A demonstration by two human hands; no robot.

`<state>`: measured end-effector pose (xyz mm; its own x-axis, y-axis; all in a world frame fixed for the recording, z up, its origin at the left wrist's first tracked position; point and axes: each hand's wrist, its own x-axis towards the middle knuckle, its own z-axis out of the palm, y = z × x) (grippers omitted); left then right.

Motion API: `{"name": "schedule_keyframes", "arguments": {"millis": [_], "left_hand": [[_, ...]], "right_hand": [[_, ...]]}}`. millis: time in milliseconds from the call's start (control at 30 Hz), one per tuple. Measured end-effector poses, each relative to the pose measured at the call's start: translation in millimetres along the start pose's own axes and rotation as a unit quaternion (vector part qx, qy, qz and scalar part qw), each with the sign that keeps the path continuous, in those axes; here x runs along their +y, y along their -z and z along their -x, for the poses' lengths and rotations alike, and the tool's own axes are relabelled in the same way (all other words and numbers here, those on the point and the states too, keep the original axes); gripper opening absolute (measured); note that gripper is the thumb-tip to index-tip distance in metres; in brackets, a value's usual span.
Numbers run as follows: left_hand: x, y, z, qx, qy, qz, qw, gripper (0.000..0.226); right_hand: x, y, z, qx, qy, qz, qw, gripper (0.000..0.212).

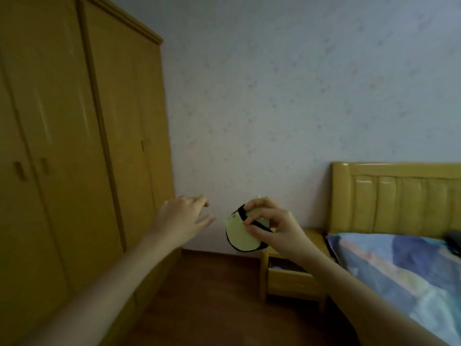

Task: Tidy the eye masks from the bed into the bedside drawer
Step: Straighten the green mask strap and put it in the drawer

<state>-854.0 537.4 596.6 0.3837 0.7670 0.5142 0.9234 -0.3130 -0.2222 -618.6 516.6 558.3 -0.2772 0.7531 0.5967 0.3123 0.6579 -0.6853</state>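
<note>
My right hand [270,224] grips a folded pale yellow eye mask [239,236] with a black edge and black strap, held in the air above the floor. Below and to the right of it, the wooden bedside table [291,285] has its drawer [287,269] pulled open, partly hidden by my right forearm. My left hand [185,216] hovers to the left of the mask with fingers spread and nothing in it. At the right edge, a dark object [452,239] lies on the bed; I cannot tell what it is.
A tall yellow wooden wardrobe [74,146] fills the left side. The bed with a blue patterned cover [399,270] and a padded yellow headboard [399,198] stands at the right. Brown floor [212,295] runs between wardrobe and bedside table.
</note>
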Motion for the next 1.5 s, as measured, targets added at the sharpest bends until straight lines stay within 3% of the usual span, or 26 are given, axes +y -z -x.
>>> {"name": "schedule_keyframes", "arguments": {"millis": [367,800,1067,1333,1500], "left_hand": [[113,-201,-220,-0.048,-0.080,0.103,0.990,0.047],[189,-446,-412,-0.126,-0.117,0.179,0.969,0.049],[211,-631,-468,-0.161,-0.098,0.205,0.960,0.047],[256,-847,-468,-0.172,-0.086,0.220,0.956,0.047],[295,-951,-449,-0.187,-0.098,0.240,0.947,0.046]], "right_hand": [[246,135,-65,0.058,-0.128,0.022,0.990,0.009],[519,191,-148,0.049,-0.228,0.049,0.971,0.015],[716,178,-162,0.042,-0.283,0.041,0.957,0.014],[934,120,-104,0.026,-0.337,0.003,0.941,0.014],[1026,87,-62,0.018,-0.335,-0.024,0.942,0.014]]}}
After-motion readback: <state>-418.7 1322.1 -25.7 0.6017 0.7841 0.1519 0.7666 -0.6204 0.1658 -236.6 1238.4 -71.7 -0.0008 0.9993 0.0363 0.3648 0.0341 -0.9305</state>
